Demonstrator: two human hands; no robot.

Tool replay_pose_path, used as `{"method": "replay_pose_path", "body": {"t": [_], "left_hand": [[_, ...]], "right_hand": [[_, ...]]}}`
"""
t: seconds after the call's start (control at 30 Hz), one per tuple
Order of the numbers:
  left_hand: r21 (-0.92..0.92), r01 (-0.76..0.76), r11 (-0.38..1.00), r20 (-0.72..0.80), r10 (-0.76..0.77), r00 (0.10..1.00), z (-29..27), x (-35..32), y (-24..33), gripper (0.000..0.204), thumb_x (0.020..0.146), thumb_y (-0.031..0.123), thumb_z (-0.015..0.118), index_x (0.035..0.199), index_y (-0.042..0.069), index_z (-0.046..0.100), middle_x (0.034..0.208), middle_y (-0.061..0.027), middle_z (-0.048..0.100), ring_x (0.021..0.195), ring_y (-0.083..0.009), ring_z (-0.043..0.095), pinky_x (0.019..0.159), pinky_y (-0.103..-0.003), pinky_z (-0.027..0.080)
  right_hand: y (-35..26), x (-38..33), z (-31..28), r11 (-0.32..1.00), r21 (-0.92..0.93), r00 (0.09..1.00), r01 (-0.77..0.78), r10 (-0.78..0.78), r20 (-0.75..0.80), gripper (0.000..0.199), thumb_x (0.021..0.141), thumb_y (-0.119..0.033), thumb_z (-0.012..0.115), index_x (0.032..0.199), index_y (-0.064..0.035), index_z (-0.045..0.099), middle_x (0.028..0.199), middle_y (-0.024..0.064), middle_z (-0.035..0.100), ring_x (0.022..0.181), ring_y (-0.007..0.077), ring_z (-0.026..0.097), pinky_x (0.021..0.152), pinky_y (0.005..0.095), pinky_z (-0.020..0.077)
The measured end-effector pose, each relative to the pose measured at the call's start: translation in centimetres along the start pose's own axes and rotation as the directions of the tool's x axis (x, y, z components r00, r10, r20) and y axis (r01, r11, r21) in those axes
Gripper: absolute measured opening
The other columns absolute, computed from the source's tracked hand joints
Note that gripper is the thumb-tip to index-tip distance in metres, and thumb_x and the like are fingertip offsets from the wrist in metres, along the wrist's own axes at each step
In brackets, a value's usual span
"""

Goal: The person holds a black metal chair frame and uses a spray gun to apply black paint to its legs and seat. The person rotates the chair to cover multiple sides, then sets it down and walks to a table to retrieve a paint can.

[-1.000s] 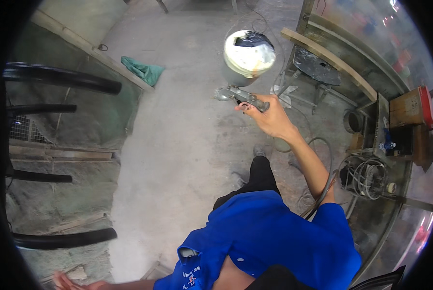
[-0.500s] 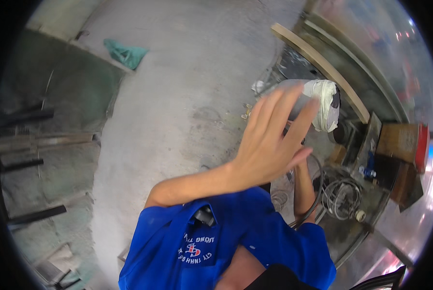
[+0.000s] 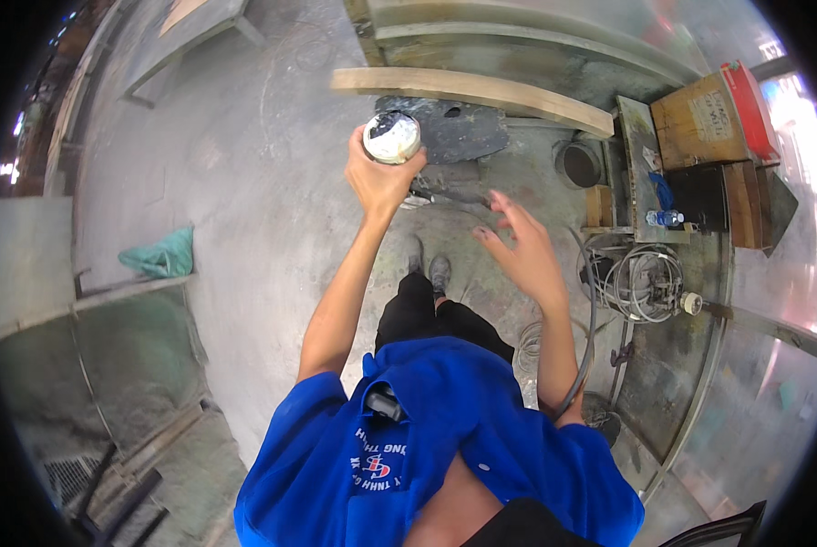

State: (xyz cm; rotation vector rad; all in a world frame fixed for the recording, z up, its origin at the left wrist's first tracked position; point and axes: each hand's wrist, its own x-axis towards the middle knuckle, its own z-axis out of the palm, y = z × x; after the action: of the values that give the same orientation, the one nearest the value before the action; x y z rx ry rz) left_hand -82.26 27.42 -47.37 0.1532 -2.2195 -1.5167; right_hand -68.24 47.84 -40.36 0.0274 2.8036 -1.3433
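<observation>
My left hand (image 3: 383,180) is raised in front of me, its fingers wrapped around a round cup (image 3: 393,138) with a white, stained top and a dark patch. A dark, narrow tool-like shape (image 3: 424,193) shows just below the cup, too blurred to name. To the right, my right hand (image 3: 525,255) has its fingers apart, with nothing visibly held. A grey hose (image 3: 589,314) runs past my right forearm.
A curved wooden beam (image 3: 472,89) and a dark flat sheet (image 3: 454,128) lie ahead. Coiled cable (image 3: 641,283), a small bottle (image 3: 666,218) and a cardboard box (image 3: 700,118) stand right. A green cloth (image 3: 160,253) lies left.
My view has turned to the right. The left hand, earlier stretched across in front of the tape-wrapped cup, now grips the cup. The right hand has come into plain sight with fingers apart.
</observation>
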Motion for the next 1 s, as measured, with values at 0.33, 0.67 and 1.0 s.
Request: {"method": "replay_pose_path", "body": {"t": [0.33,0.67,1.0], "left_hand": [[-0.154,0.111,0.982,0.299,-0.060,0.952,16.7,11.7,-9.7,0.077,0.055,0.029,0.097,0.118,-0.003,0.066,0.107,-0.0140,0.074,0.096,-0.0225,0.072,0.089,-0.035,0.056],[0.021,0.046,0.999,0.151,-0.049,0.987,24.6,19.3,-18.4,0.085,0.056,0.031,0.098,0.124,-0.003,0.061,0.114,-0.0182,0.071,0.106,-0.0307,0.068,0.094,-0.041,0.052],[0.188,0.410,0.893,-0.160,-0.384,0.910,28.8,13.6,-27.4,0.097,0.055,0.032,0.099,0.129,-0.005,0.049,0.119,-0.0239,0.064,0.113,-0.0415,0.062,0.101,-0.048,0.048]], "right_hand": [[2.0,-3.2,-1.5,0.932,-0.105,0.935,-0.346,0.352,0.042,0.051,0.091,-0.024,0.077,0.135,-0.0023,0.061,0.122,0.0217,0.069,0.110,0.0409,0.067,0.093,0.0444,0.0536],[-1.4,-1.4,-2.4,0.804,0.124,0.807,-0.582,0.589,-0.034,0.051,0.085,-0.010,0.082,0.131,0.0002,0.063,0.122,0.0188,0.070,0.104,0.0302,0.072,0.088,0.0373,0.0576],[-1.1,0.0,-1.7,0.780,0.116,0.778,-0.614,0.624,-0.077,0.054,0.084,-0.003,0.080,0.134,0.0013,0.062,0.120,0.0164,0.072,0.098,0.0253,0.071,0.086,0.0349,0.0561]]}}
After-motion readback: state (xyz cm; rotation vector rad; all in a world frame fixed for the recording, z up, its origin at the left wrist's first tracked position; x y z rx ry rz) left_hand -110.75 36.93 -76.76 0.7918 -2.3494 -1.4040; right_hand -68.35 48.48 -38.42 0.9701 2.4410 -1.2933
